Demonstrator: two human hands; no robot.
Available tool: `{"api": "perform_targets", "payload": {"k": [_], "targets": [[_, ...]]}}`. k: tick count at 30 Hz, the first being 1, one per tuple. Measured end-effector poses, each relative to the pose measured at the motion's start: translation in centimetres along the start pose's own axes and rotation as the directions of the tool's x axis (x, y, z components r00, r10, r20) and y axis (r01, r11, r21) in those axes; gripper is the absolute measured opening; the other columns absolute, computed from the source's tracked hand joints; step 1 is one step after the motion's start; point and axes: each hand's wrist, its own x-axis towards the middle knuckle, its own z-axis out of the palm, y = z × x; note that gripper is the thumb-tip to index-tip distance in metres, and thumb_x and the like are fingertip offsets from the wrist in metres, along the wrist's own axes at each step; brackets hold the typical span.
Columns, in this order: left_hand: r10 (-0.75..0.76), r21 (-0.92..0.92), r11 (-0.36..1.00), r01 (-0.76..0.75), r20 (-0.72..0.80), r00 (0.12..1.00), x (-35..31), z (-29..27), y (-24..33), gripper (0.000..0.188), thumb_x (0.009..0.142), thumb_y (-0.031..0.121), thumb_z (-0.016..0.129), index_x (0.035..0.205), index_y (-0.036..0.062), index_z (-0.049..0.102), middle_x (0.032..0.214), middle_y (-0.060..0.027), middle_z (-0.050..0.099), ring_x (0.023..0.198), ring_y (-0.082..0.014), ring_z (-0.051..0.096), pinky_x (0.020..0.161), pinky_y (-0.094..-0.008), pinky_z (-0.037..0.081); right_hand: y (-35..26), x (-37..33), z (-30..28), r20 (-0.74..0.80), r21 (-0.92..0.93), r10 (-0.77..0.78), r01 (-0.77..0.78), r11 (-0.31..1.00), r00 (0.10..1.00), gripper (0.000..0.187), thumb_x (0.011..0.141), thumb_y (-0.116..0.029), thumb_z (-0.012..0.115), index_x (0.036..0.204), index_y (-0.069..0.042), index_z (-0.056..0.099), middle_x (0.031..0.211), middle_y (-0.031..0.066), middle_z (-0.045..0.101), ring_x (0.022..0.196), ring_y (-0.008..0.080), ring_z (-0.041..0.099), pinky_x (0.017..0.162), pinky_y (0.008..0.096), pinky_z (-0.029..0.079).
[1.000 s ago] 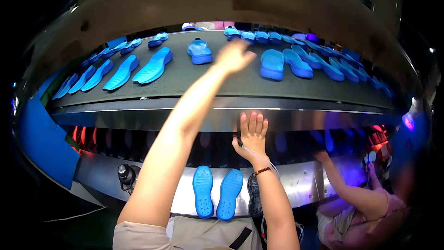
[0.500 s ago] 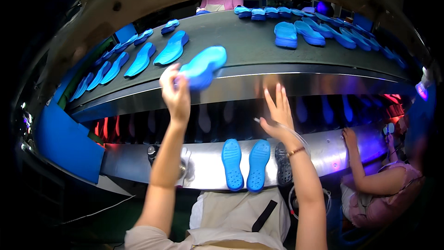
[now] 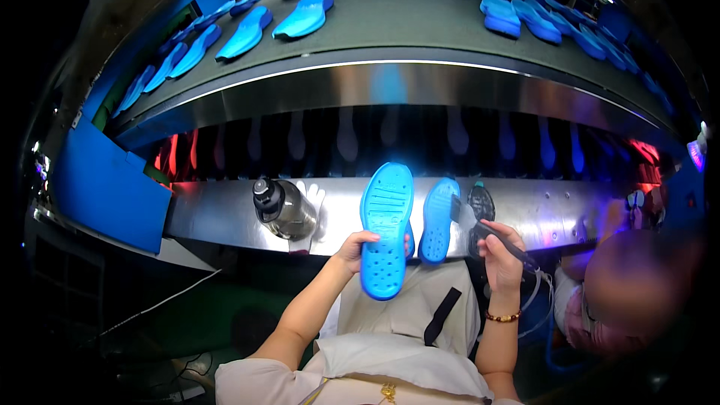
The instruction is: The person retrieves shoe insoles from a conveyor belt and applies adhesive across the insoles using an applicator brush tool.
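My left hand (image 3: 355, 250) grips a light blue shoe sole (image 3: 388, 232) by its left edge, raised over the near edge of a metal ledge. The sole's ridged and hole-dotted face is towards me. Behind it, part of another blue sole shows at the right. My right hand (image 3: 502, 256) is closed round the dark handle of a brush (image 3: 466, 219) with a thin pale tube trailing from it. The brush tip is just right of a blue sole (image 3: 435, 231) lying on the ledge. A black sole (image 3: 481, 199) lies partly hidden behind the brush and hand.
A dark bottle (image 3: 283, 210) stands on the metal ledge (image 3: 205, 211), beside a pale glove-like cloth (image 3: 311, 195). Beyond, blue soles line both sides of a dark green conveyor belt (image 3: 397, 19). A blurred co-worker (image 3: 634, 281) is at the right.
My left hand has brought the blue sole from the conveyor edge down towards me, over the ledge. My right hand has come down and now holds the brush near the soles. The view has tilted downward.
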Motion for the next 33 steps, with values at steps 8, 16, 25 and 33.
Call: {"api": "perform_targets", "payload": {"k": [8,16,25,33], "targets": [[0.09,-0.199,0.978,-0.056,0.166,0.982,0.8,5.2,-2.8,0.099,0.071,0.079,0.006,0.136,0.0067,0.024,0.126,-0.023,0.041,0.113,-0.0353,0.046,0.096,-0.0452,0.036,3.2,1.3,2.9,0.142,-0.033,0.12,-0.116,0.993,0.983,0.019,0.077,-0.004,0.059,0.095,0.003,0.058,0.092,0.0118,0.062,0.082,0.0131,0.056,0.076,0.0279,0.046],[0.122,-0.226,0.97,-0.094,0.113,0.986,1.1,7.8,-4.0,0.089,0.077,0.073,0.005,0.13,0.0071,0.032,0.114,-0.0184,0.049,0.101,-0.0304,0.052,0.089,-0.0434,0.041,3.0,3.7,3.7,0.073,-0.289,0.008,0.013,0.957,0.997,0.016,0.076,-0.004,0.062,0.09,0.003,0.062,0.081,0.0075,0.063,0.071,0.0087,0.055,0.066,0.0215,0.045],[0.289,-0.094,0.942,-0.321,-0.256,0.923,2.3,6.6,-2.8,0.081,0.081,0.069,0.008,0.124,0.0079,0.039,0.116,-0.0117,0.049,0.108,-0.024,0.047,0.096,-0.0395,0.035,2.7,-0.4,6.8,0.596,-0.647,-0.261,0.646,0.405,0.76,0.015,0.066,-0.007,0.065,0.08,-0.002,0.064,0.076,0.0127,0.063,0.067,0.0284,0.06,0.064,0.0333,0.047],[0.218,-0.049,0.971,-0.232,-0.199,0.955,0.3,8.7,-0.9,0.089,0.077,0.073,0.004,0.127,0.0068,0.038,0.111,-0.016,0.052,0.102,-0.029,0.052,0.09,-0.0428,0.041,-1.5,-0.4,4.5,0.583,-0.58,0.074,0.351,0.735,0.809,0.016,0.073,-0.005,0.064,0.088,-0.002,0.066,0.076,0.0096,0.065,0.067,0.0132,0.061,0.063,0.0242,0.048]]}}
